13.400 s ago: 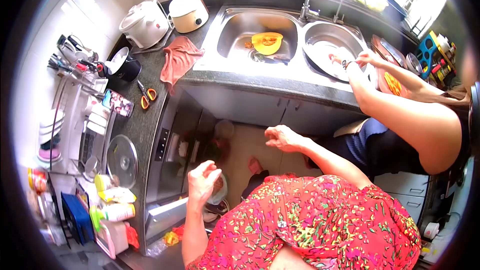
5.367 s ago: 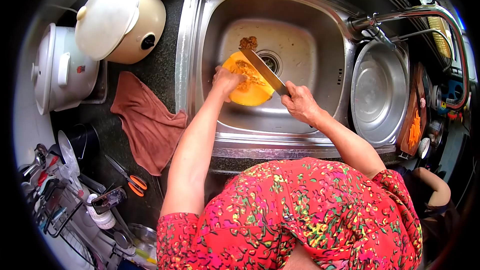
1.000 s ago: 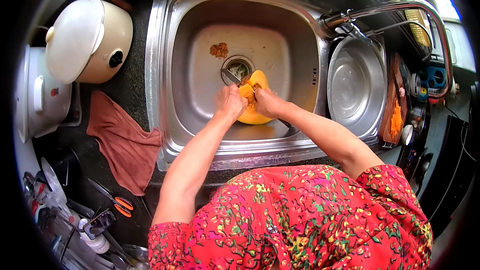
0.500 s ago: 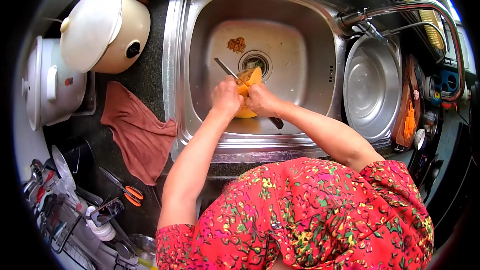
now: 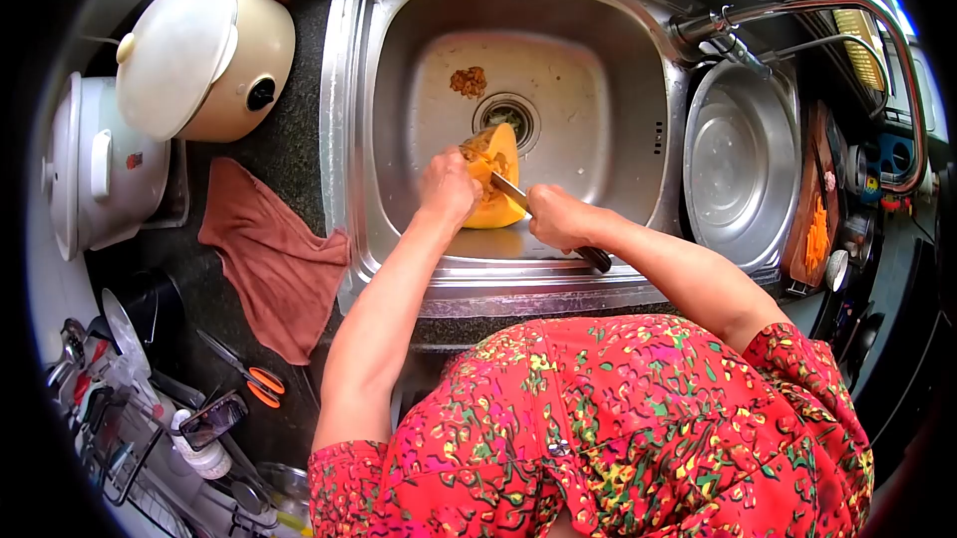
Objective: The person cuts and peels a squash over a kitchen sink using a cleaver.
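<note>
Inside the metal sink, near its front wall, is a cut piece of orange pumpkin with a stringy hollow. My left hand is closed around the pumpkin's left side, its fingertips partly hidden. A dark-handled knife is gripped in my right hand, just right of the pumpkin. Its blade points up and left across the pumpkin, with the tip end at the flesh by my left fingers; I cannot tell how deep it sits. A clump of orange-brown pumpkin scraps lies beyond, near the drain.
Right of the sink are a metal basin, the faucet and a board with orange strips. To the left lie a brown cloth and orange-handled scissors. Two cookers stand at the upper left.
My right hand has moved right, off the pumpkin, drawing the knife with it. The blade, which stuck out past the pumpkin's upper left, now lies across it. My left hand stays on the pumpkin.
</note>
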`<state>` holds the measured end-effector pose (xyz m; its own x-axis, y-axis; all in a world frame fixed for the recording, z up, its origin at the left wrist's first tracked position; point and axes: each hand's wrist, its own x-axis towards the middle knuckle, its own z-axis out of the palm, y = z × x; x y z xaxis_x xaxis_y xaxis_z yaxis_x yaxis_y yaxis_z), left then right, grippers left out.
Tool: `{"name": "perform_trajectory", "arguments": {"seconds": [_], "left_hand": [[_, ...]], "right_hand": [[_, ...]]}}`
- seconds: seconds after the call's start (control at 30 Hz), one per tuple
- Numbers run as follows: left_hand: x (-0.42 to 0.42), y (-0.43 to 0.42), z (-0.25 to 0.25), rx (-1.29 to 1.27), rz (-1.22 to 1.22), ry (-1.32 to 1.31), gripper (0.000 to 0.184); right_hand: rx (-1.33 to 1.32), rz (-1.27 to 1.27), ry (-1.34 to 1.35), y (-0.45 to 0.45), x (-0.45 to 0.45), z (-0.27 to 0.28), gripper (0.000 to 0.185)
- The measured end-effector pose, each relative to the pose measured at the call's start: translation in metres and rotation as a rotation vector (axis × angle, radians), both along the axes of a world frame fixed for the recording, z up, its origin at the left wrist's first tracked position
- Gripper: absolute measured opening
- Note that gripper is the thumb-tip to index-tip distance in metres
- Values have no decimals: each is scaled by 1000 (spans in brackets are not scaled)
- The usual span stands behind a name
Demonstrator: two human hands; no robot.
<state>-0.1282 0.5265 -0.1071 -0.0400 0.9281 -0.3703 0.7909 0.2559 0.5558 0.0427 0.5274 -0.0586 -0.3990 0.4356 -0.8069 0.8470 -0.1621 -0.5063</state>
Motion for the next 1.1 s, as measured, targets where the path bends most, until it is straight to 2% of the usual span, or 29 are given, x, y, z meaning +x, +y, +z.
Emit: {"name": "perform_trajectory", "arguments": {"seconds": [0.13, 0.37, 0.43, 0.47, 0.5, 0.53, 0.57, 0.6, 0.63, 0.67, 0.7, 0.73, 0.77, 0.8, 0.83, 0.87, 0.9, 0.97, 1.1], "left_hand": [[-4, 2, -7, 16, 17, 34, 22], [-10, 3, -13, -36, 41, 18, 26], [-5, 8, -13, -55, 53, 38, 29], [-8, 10, -14, -153, 14, 106, 30], [-18, 1, -11, -77, 73, 16, 33], [-17, 8, -9, -149, 46, -34, 41], [7, 24, -33, -113, -18, 106, 45], [-26, 6, -10, -175, 119, -93, 41], [-52, -6, -44, -139, 274, -665, 40], [-28, 11, -26, -55, 80, -140, 36], [-44, 7, -51, -5, 46, -96, 31], [-51, 6, -61, 5, -5, 55, 29], [-55, 2, -52, 60, 47, -133, 28], [-57, 7, -69, 16, 55, -173, 28], [-63, 6, -72, 68, 27, -134, 29], [-70, -11, -49, 53, 46, -101, 29], [-71, -10, -57, 21, 62, -127, 29], [-91, -14, -44, 41, 63, -100, 29], [-88, -19, -61, 45, 67, -148, 31]], "right_hand": [[-33, 19, -33, 9, -4, -2, 13], [-15, 92, -75, 15, -4, -8, 16], [43, 49, -16, 12, 3, -15, 17], [39, 47, 43, 11, 2, -15, 21], [79, 71, 113, 8, -13, -7, 31], [179, 6, 282, 4, 6, -35, 38], [281, -38, 450, 1, 25, -62, 47], [185, -39, 360, 2, 11, -58, 43], [92, -35, 264, 4, -3, -53, 39], [3, -25, 167, 4, -17, -48, 36], [-11, -11, 138, 6, -21, -43, 32], [7, -22, 137, 7, -24, -32, 27], [18, 54, 31, 8, -34, -29, 22], [10, 35, 49, 8, -31, -36, 17], [17, 49, 29, 9, -37, -44, 15], [27, 75, 72, -5, -41, -33, 16], [20, 94, 57, -3, -43, -41, 17], [94, 66, 101, -12, -69, -63, 18], [136, 67, 123, -18, -72, -98, 21]]}}
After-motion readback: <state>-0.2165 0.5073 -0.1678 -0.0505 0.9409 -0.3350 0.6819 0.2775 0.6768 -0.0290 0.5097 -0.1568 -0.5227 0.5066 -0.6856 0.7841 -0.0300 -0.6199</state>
